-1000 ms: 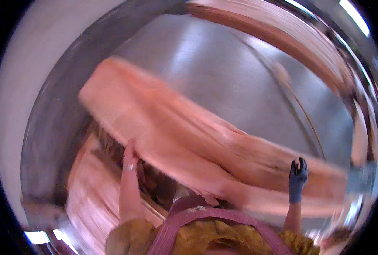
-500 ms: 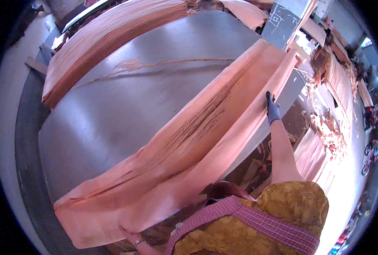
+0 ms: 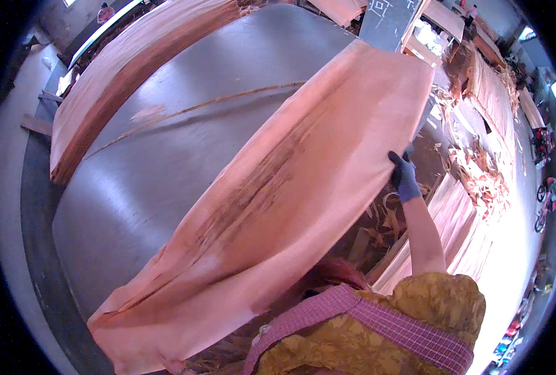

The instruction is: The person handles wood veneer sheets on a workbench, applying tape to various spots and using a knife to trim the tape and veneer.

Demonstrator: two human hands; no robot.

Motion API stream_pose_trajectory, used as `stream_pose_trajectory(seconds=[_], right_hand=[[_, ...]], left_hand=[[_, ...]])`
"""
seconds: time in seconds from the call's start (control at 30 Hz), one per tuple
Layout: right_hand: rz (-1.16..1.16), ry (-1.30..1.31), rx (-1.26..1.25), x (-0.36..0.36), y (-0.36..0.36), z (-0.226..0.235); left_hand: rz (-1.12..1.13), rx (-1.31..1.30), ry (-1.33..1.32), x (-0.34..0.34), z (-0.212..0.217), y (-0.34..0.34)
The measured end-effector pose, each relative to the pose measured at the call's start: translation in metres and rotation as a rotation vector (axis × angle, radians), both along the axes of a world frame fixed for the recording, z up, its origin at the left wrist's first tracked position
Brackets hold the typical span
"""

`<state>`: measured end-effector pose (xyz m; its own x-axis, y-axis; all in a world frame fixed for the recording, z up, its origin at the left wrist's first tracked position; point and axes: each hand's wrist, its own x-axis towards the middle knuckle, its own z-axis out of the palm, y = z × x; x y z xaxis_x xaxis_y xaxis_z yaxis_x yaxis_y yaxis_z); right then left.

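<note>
A long, thin sheet of pinkish wood veneer (image 3: pixel 353 125) lies slantwise across the grey table, with a dark, rough, split patch along its middle. Its near edge bows up toward me. My right hand (image 3: pixel 405 176), in a blue-grey glove with dark fingers, is closed on the sheet's near edge, toward its far right end. At the bottom of the picture my left hand (image 3: pixel 173 364) pinches the sheet's lower left corner; part of this hand is cut off by the frame.
Across the grey tabletop (image 3: pixel 134 212) stands a thick stack of veneer (image 3: pixel 97 119). A narrow strip of veneer (image 3: pixel 215 100) lies between stack and sheet. A grey post (image 3: pixel 387 25) rises at the far end. Veneer scraps (image 3: pixel 478 175) and pale boards (image 3: pixel 440 219) litter the right side.
The sheet's near edge, folded over before, is now drawn out toward me and flatter. My right hand has come slightly nearer; my left hand has moved down and left with the corner.
</note>
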<state>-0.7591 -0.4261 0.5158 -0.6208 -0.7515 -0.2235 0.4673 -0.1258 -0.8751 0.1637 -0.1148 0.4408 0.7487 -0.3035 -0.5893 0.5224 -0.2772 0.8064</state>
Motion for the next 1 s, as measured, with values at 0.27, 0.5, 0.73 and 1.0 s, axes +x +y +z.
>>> stream_pose_trajectory(seconds=[0.27, 0.5, 0.73, 1.0], right_hand=[[-0.009, -0.22, 0.189, -0.042, 0.146, -0.133], [0.042, -0.264, 0.187, -0.088, 0.153, -0.183], [0.054, -0.289, 0.308, -0.059, 0.133, -0.148], [0.115, -0.177, 0.155, -0.081, 0.128, -0.138]], left_hand=[[0.045, 0.039, 0.021, -0.043, -0.048, 0.052], [-0.171, 0.006, -0.073, -0.059, -0.074, 0.103], [0.162, 0.037, 0.065, -0.077, -0.082, 0.129], [0.072, 0.133, 0.1, -0.151, -0.093, 0.128]])
